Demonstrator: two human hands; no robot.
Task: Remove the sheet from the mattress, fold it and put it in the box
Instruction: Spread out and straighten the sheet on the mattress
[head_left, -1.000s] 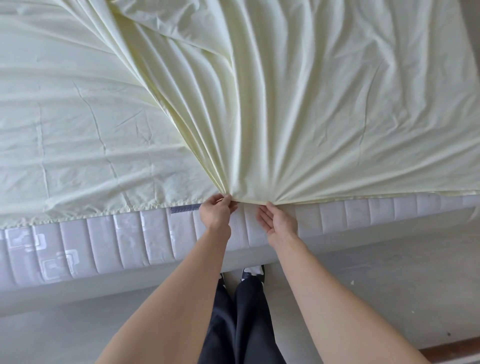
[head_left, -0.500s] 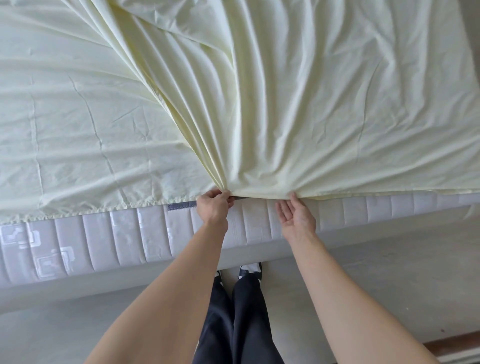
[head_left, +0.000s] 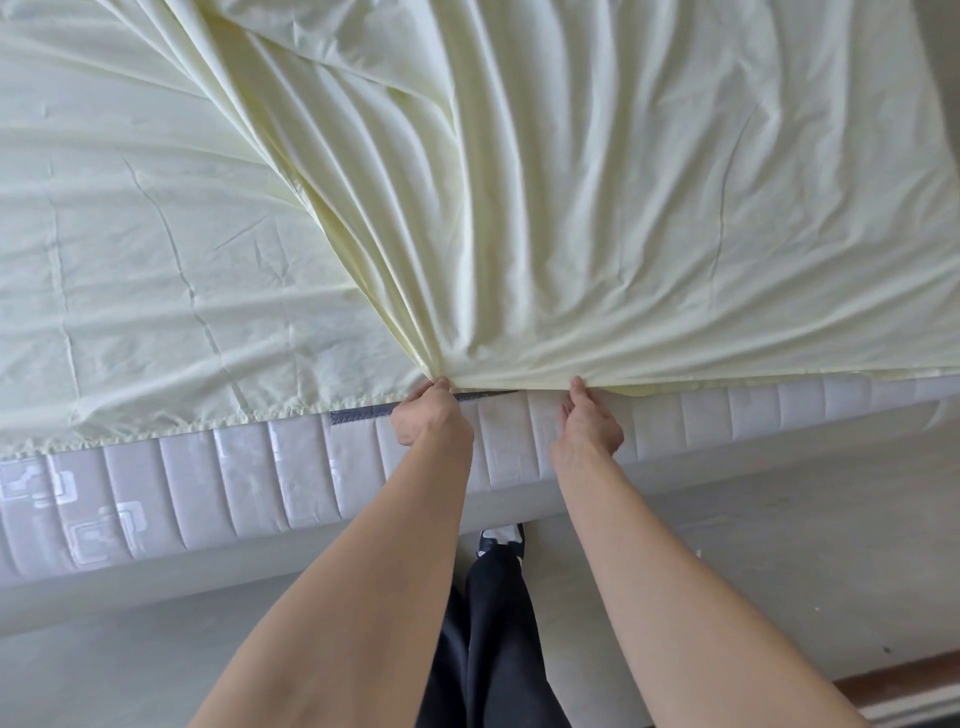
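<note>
Both hands' grip (head_left: 432, 415) (head_left: 589, 426) on sheet (head_left: 571, 208) edge, folds fanning away.

the sheet (head_left: 597, 218) is thin, matt, pale yellow cloth, creased all over and drawn into long soft folds; its hem at the left is puckered. the mattress (head_left: 249, 478) side is quilted fabric in pale lilac-grey with a faint sheen, stitched in upright channels, with woven square patterns. a dark grey woven strap (head_left: 358, 416) lies on it. the floor (head_left: 779, 525) looks like matt grey concrete, slightly scuffed.
</note>
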